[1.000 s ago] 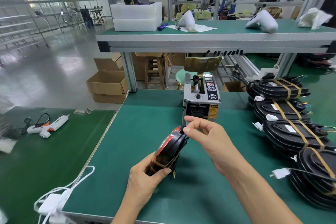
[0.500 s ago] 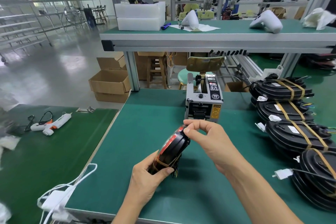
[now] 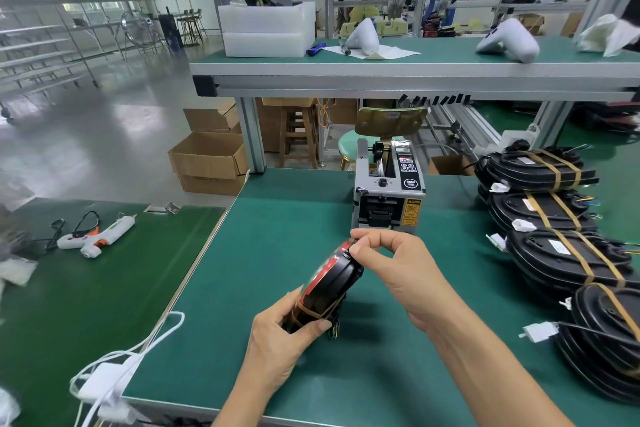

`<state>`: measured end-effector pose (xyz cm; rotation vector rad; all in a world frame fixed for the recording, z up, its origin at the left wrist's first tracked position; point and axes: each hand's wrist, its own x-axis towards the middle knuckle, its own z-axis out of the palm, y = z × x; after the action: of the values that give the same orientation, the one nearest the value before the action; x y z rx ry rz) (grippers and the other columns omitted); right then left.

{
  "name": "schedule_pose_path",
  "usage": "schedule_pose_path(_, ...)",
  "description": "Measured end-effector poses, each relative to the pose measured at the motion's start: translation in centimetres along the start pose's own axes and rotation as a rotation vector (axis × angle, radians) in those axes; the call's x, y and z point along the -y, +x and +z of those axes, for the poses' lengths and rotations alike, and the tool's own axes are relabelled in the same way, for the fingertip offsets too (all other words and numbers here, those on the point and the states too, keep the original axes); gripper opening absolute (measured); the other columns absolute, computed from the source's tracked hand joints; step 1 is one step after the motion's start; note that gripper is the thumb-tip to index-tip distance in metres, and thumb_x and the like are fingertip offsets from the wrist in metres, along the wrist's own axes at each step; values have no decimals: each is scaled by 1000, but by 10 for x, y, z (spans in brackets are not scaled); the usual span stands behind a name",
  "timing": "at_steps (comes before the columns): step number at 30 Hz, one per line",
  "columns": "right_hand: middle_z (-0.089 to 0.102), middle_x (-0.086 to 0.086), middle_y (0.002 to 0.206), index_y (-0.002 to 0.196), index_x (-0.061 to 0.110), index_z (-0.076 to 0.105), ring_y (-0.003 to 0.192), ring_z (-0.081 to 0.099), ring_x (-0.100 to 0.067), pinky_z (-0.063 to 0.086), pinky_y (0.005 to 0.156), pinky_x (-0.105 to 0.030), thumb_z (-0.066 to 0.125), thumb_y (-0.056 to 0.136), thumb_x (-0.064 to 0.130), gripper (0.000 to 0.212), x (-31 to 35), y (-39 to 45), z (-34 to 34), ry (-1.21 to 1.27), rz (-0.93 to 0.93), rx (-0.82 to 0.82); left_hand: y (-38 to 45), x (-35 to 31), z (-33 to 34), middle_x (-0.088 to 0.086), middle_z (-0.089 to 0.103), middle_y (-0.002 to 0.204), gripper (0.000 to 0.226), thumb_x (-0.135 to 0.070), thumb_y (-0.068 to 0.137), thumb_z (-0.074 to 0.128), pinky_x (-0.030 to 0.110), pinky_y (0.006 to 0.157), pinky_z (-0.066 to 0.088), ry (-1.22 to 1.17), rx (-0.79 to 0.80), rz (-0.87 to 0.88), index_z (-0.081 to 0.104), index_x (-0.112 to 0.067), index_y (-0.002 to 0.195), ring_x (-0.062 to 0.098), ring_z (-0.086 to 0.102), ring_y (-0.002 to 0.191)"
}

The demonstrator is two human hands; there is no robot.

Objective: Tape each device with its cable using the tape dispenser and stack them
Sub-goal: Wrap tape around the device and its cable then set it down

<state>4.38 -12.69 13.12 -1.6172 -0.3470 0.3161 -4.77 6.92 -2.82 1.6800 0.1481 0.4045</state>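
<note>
A round black device [image 3: 332,282] with a red face stands on edge above the green table [image 3: 277,253], tilted. A brownish tape band crosses its lower part, and thin coloured wires stick out below. My left hand [image 3: 280,340] grips its lower end. My right hand [image 3: 398,263] pinches its top rim between thumb and fingers. The grey tape dispenser [image 3: 386,198] stands just behind my right hand. At the right lie several taped black devices [image 3: 561,253] in overlapping stacks, with white plugs [image 3: 538,331] poking out.
A white cable with its adapter [image 3: 104,381] hangs over the table's near-left corner. A glue gun [image 3: 93,236] lies on the left table. A raised shelf [image 3: 381,76] with white boxes and white shells spans the back. Cardboard boxes [image 3: 207,159] and stools sit on the floor.
My right hand's fingers have curled more over the device's top rim. The device stays tilted in both hands, almost unmoved.
</note>
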Motion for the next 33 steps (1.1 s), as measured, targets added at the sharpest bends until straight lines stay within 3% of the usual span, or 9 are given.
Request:
schedule_pose_path(6,74,25,108,69,25,76,106,63,13,38,108,-36,78,87,18,19,-1,1,0,-12,3,-9,-2,-6,1,0,81,121,61,-53,78,95,38,105,58,-3,13,12,75,-35,133,22,75,115)
schedule_pose_path(17,75,23,107,68,24,76,106,63,12,40,105,-33,78,86,16,21,-2,2,0,-18,-4,-15,-2,-8,2,1,81,121,62,-57,76,95,39,106,56,-1,-1,16,76,-37,132,23,74,116)
schedule_pose_path(24,75,20,109,69,27,76,105,63,13,40,94,-22,79,84,19,17,-3,2,0,-89,-34,-38,-1,-3,-1,-3,80,123,62,-54,79,95,41,105,57,34,-3,2,74,-40,135,21,73,119)
schedule_pose_path(33,74,24,109,73,27,76,105,61,15,42,96,-27,78,79,26,6,-7,1,0,-142,-49,-70,-2,-4,0,-1,81,121,62,-55,77,95,42,104,58,38,-7,3,75,-38,133,20,75,116)
